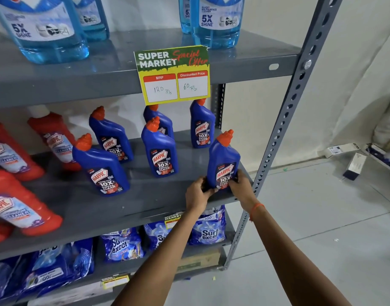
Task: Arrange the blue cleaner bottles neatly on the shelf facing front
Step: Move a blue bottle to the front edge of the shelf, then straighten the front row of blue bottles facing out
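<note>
Several blue cleaner bottles with orange caps stand upright on the grey middle shelf (83, 208). One blue bottle (223, 160) stands at the shelf's front right corner, label to the front. My left hand (198, 192) grips its base on the left side and my right hand (241, 184) grips its base on the right. Other blue bottles stand at front left (101, 166), centre (159, 151), back left (111, 135), back centre (159, 117) partly hidden, and back right (201, 124). Their labels face forward.
Red cleaner bottles (19, 208) fill the shelf's left side. A yellow price sign (174, 76) hangs from the upper shelf, which carries light-blue glass cleaner bottles (216, 21). Detergent packs (208, 230) lie on the lower shelf. The rack's upright post (284, 129) is right of my hands. Boxes (355, 164) lie on the floor.
</note>
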Available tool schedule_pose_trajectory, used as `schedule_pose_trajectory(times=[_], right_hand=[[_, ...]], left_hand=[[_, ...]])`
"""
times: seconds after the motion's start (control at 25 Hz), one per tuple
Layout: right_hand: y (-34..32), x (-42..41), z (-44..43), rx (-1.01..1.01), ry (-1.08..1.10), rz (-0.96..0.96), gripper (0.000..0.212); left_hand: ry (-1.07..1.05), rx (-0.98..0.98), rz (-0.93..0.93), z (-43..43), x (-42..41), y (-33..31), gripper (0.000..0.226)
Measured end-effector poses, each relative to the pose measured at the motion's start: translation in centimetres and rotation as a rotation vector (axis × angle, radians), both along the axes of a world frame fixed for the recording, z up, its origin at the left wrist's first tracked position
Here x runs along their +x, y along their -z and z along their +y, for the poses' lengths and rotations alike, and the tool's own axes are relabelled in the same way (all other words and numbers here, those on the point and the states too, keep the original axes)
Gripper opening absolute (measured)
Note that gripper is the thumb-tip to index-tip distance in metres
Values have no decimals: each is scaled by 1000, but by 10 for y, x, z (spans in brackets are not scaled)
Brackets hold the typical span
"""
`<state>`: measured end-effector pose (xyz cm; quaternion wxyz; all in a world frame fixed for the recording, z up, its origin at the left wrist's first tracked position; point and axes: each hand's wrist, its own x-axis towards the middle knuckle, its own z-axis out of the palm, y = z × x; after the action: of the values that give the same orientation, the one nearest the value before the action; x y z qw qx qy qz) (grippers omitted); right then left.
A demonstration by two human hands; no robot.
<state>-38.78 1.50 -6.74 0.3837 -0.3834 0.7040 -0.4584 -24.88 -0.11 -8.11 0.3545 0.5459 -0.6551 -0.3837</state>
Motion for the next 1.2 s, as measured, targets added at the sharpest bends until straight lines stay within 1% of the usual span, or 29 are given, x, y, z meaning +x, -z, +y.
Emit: schedule_pose_trajectory(times=[0.04,0.08,0.16,0.2,0.24,0.28,0.32,0.4,0.48,0.52,0.56,0.6,0.64,0.68,0.72,0.76,0.8,0.84,0.88,0.92,1.0,1.12,1.2], right_hand=[[-3,5,2,-28,52,-22,34],[-5,12,6,-81,161,-56,40],[-12,38,16,-217,445,-112,46],[-16,55,21,-280,536,-131,45],[-20,74,26,-336,574,-157,42],[-23,94,30,-389,565,-191,42],[-27,111,32,-441,514,-216,46],[-36,140,26,-525,325,-179,55],[-45,160,8,-564,153,-85,46],[-46,166,-3,-560,109,-31,41],[-45,171,-17,-532,83,16,40],[-41,174,-31,-474,59,57,45],[-35,172,-45,-384,39,91,54],[-30,169,-56,-292,13,111,63],[-26,164,-68,-222,-30,113,69],[-20,159,-78,-176,-88,98,71],[-16,153,-87,-141,-150,71,67],[-14,148,-93,-102,-206,43,57],[-14,143,-95,-72,-246,17,48],[-13,139,-94,-61,-275,0,44],[-8,131,-83,-73,-320,1,47],[6,124,-51,-121,-337,115,50],[13,122,-30,-142,-355,152,49]], left_hand=[[17,2,-1,-1,0,0,37],[40,-2,-18,-1,0,0,39],[66,28,3,1,5,-5,45],[32,76,112,3,8,-9,44],[8,97,163,7,12,-12,41],[-23,52,148,11,20,-15,41],[-32,-37,118,14,31,-20,41],[-87,-259,77,15,59,-22,41],[-307,-397,124,4,86,-32,38],[-429,-389,178,-5,96,-34,38],[-512,-342,201,-18,108,-36,42],[-531,-290,152,-31,119,-37,51],[-459,-214,62,-43,126,-35,65],[-342,-117,5,-55,131,-32,76],[-217,-18,-10,-65,135,-33,80],[-116,70,12,-73,137,-34,77],[-56,132,36,-79,138,-36,71],[-28,171,59,-84,141,-36,65],[-21,184,66,-86,142,-37,60],[-15,179,58,-87,144,-37,56],[2,132,-1,-77,145,-34,52],[3,10,-55,-47,143,-21,51],[16,-26,-58,-26,144,-13,52]])
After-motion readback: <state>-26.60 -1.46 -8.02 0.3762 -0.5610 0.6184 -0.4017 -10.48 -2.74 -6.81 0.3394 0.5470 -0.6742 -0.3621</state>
